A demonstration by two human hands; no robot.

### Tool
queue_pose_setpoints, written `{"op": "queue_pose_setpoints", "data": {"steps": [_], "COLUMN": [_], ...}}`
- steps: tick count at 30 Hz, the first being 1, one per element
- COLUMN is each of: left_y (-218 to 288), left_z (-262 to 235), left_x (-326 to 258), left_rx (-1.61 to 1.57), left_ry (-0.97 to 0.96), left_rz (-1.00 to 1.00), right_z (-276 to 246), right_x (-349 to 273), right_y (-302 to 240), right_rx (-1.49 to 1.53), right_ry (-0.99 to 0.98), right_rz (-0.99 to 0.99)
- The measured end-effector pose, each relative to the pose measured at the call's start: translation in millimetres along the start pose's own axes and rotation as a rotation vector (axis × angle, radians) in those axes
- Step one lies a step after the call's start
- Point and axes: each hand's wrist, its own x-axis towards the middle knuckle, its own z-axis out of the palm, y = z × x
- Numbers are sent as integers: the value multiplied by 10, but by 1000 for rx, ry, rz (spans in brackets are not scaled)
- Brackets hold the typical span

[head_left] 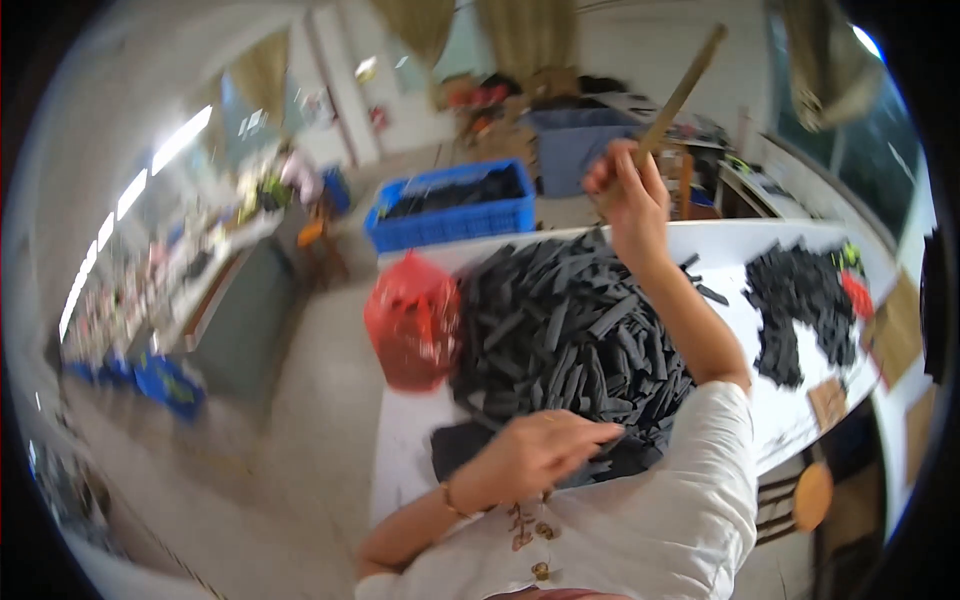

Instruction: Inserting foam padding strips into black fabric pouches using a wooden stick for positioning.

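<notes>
My right hand (637, 205) is raised above the far side of the white table (405, 440), its fingers wrapped round the lower part of a long thin stick (688, 85). The stick looks wooden and tilts up to the right. Close to my body, my left hand (530, 455) hovers at the near edge of a big heap of dark grey strips (560, 330) that look like fabric. Its fingers are drawn together and point right, slightly blurred. Whatever they may hold is hidden. Under this hand lies a dark folded piece (452, 450).
A tied red plastic bag (412, 320) stands left of the heap. Another dark pile (800, 310) lies on the table's right side. Beyond the table are a blue crate (450, 238) with dark pieces and a grey-blue bin (575, 150). A person (298, 175) is at the far left.
</notes>
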Motion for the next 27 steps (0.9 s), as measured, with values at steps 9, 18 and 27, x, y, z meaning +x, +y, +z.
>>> {"op": "queue_pose_setpoints", "data": {"steps": [9,18,27], "left_y": [-1573,-1672,-1891], "left_z": [915,1726,1856], "left_x": [-3659,-3615,-3688], "left_rx": [-37,341,567], "left_ry": [1146,602,227], "left_rz": [-1327,-1194,-1157], "right_z": [-978,-1078,-1455], "right_x": [-2944,-3790,-3703], "right_y": [373,468,611], "right_rx": [-782,-806,-924], "right_ry": [-335,-438,-679], "right_rz": [1246,1393,1190]}}
